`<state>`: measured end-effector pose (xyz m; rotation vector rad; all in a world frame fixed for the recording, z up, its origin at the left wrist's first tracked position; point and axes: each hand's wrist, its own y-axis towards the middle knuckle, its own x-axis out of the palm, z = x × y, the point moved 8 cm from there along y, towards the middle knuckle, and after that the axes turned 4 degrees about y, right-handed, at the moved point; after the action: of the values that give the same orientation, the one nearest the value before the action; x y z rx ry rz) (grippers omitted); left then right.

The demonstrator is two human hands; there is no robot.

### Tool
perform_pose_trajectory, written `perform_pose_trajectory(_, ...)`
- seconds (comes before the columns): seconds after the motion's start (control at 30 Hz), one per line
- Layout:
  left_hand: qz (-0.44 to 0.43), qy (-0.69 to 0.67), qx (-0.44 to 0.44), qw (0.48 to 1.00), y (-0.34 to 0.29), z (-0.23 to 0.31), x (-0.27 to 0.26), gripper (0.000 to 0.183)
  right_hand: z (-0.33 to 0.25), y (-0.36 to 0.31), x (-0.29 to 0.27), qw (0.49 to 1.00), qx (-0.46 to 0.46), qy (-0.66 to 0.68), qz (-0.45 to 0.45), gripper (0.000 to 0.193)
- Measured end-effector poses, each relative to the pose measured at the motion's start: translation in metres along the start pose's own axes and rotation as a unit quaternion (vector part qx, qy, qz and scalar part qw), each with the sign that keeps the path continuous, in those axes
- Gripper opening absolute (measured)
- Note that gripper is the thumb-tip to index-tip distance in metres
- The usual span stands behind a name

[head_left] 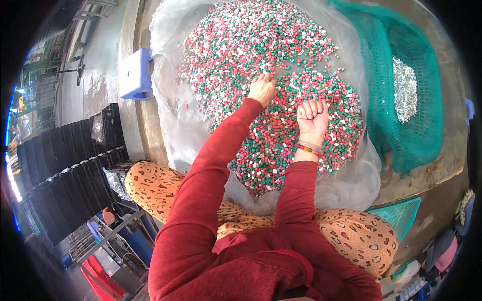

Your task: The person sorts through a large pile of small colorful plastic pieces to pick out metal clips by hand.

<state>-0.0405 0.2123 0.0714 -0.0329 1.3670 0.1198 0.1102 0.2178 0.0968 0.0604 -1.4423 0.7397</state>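
Note:
A wide heap of small red, green and white pellets (261, 35) covers a sheer white cloth (175, 120) in front of me. My left hand (263, 89) is over the middle of the heap, back up, its fingers bent down to the pellets and drawn together; whatever is at the fingertips is hidden. Nearer and to the right, my right hand (313, 118) lies palm up above the pellets with its fingers curled in over the palm. Its contents, if any, do not show. A beaded bracelet (310, 148) circles that wrist.
At the right stands a green basket (432, 100) with green netting (376, 65) and crumpled silver foil (404, 90) in it. A blue-and-white plastic stool (134, 75) is at the cloth's left edge. A teal basket (401, 216) lies by my right knee.

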Motion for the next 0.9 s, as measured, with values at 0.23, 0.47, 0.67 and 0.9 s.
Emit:
perform_pose_trajectory(0.23,-0.022,0.051,-0.102,0.993,-0.013,-0.02,0.022,0.026,0.007,-0.01,0.011,1.0,0.0,0.01,-0.006,0.042)
perform_pose_trajectory(0.47,-0.106,0.079,-0.044,0.99,-0.014,0.005,0.027,0.021,-0.006,-0.013,0.008,0.999,-0.026,0.043,-0.004,0.042)
perform_pose_trajectory(0.67,-0.011,-0.093,-0.187,0.978,-0.012,-0.077,0.006,0.024,0.012,-0.013,0.007,0.995,-0.024,0.088,0.043,0.041)
perform_pose_trajectory(0.9,-0.07,-0.206,-0.056,0.974,0.021,0.016,-0.09,0.02,-0.022,-0.006,-0.016,0.983,-0.098,-0.084,0.128,0.022)
